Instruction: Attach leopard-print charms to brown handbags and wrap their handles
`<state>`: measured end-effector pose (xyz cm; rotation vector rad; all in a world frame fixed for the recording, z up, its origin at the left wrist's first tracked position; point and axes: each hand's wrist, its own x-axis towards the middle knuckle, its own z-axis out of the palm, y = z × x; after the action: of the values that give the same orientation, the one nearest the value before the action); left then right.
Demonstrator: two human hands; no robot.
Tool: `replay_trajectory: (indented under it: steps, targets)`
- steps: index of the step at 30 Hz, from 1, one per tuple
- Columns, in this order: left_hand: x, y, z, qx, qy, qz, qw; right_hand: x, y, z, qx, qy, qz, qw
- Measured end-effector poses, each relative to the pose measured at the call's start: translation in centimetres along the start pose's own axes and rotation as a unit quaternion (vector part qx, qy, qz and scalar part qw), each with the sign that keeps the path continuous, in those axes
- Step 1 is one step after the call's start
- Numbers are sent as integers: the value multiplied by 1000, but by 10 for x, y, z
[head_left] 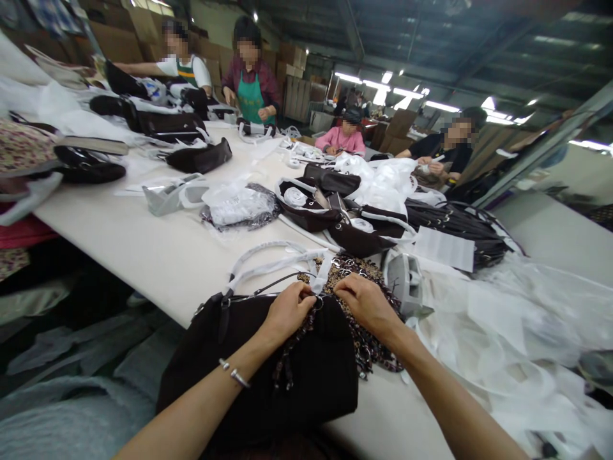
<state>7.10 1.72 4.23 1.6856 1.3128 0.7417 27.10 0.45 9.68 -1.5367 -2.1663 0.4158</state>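
Observation:
A large black handbag (211,358) with handles (268,263) wrapped in white stands at the near edge of the table. At its top, my left hand (291,310) is closed in a pinch by a metal ring, where a beaded tassel (287,364) hangs down the bag's front. My right hand (364,303) is also pinched, a little to the right of that ring. What either set of fingertips holds is too small to make out. Under and behind my right hand lies a pile of patterned beaded straps (373,351).
Dark bags (306,214) with white padding lie beyond the straps. A grey plastic holder (405,281) stands right of them. Clear plastic wrapping (498,332) covers the right side. More black bags (167,124) sit at the back left. Several people work around the table (119,220).

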Motion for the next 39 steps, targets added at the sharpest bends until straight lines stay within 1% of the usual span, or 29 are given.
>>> replay_trajectory:
  steps: [4, 8, 15, 22, 26, 30, 33, 39]
  targets:
    - [13, 3, -2, -21, -19, 1, 1000, 10, 9, 5, 18, -6, -8, 1000]
    - [17, 1, -2, -32, -23, -2, 999, 14, 14, 5, 22, -11, 5, 1000]
    - [18, -6, 1, -47, -20, -10, 999, 20, 25, 11, 25, -11, 15, 1000]
    - [17, -7, 1, -62, -22, -11, 998, 23, 22, 26, 71, -46, 14, 996]
    - [11, -7, -3, -66, -14, -18, 998, 24, 22, 31, 100, -68, 20, 993]
    - [-1, -7, -7, -29, 10, -2, 1000, 23, 27, 31, 117, -76, 33, 990]
    - [-7, -8, -5, -19, -9, 9, 1000, 23, 31, 27, 126, -85, 54, 987]
    - [-3, -10, 3, -35, -6, 1, 999, 25, 38, 20, 176, -132, 83, 972]
